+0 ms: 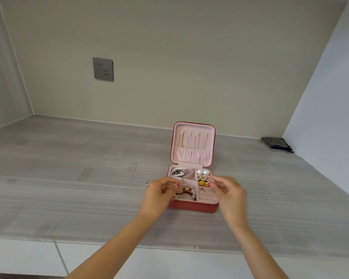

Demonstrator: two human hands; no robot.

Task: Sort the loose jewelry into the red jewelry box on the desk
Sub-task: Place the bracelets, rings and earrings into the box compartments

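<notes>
The red jewelry box lies open on the desk, its pink-lined lid upright with several thin chains hanging inside. In the base are a pearl bracelet, two pearl earrings, gold pieces and a red bead bracelet. My left hand hovers over the box's left front and pinches a thin gold bracelet. My right hand is over the right side, its fingertips pinching a small gold piece. A loose ring lies on the desk just left of my left hand.
The grey desk runs into a corner between walls at the back and right. A dark pouch lies at the back right by the wall. A wall socket sits high on the left. The desk's front edge is near me.
</notes>
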